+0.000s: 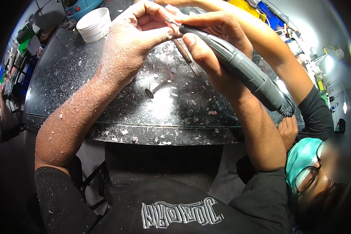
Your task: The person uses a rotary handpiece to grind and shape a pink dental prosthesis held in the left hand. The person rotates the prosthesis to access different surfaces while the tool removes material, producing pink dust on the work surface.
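Observation:
My right hand (218,43) is wrapped round a dark grey rotary tool (243,68). The tool slants from its ridged tail at lower right up to a thin tip between my hands. Dusted with pale powder, my left hand (138,33) is closed, thumb and fingers curled at that tip. What it pinches is hidden among the fingers. Below my hands, a hand tool with a brown handle and metal blade (194,69) lies on the dark table (117,93). Left of it rests a small metal tool with a round flat end (149,93).
A white plastic tub (93,26) stands at the back left, near a teal device (80,7). Powder and pale flakes cover the tabletop. At right, a masked co-worker (302,163) sits close, one arm (277,50) reaching across beyond my right hand. Yellow and blue bins (271,15) stand behind.

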The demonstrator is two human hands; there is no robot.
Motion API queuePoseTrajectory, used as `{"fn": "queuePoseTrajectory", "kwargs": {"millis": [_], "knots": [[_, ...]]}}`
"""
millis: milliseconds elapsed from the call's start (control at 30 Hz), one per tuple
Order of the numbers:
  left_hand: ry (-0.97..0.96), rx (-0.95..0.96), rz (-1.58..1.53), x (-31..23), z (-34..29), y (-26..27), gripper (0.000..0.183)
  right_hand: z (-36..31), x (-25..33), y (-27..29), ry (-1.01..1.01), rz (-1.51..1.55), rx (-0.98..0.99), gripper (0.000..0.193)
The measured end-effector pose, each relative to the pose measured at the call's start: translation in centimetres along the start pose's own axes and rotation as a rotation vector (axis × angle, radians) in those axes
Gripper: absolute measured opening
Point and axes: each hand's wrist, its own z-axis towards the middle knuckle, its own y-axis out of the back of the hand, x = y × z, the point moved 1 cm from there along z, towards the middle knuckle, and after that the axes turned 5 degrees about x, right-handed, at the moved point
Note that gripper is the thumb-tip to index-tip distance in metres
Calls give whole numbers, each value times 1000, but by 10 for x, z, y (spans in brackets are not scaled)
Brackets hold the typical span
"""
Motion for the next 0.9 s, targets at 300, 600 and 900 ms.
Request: {"fn": "queuePoseTrajectory", "kwargs": {"millis": [300,600,900], "knots": [[-75,83,-59,-1,0,-2,18,-1,-3,1,17,-72,9,24],[4,61,-76,-11,-1,-5,19,4,9,1,-14,-44,-24,23],[-16,43,-55,-10,-1,-5,18,3,3,2,38,-63,18,24]]}}
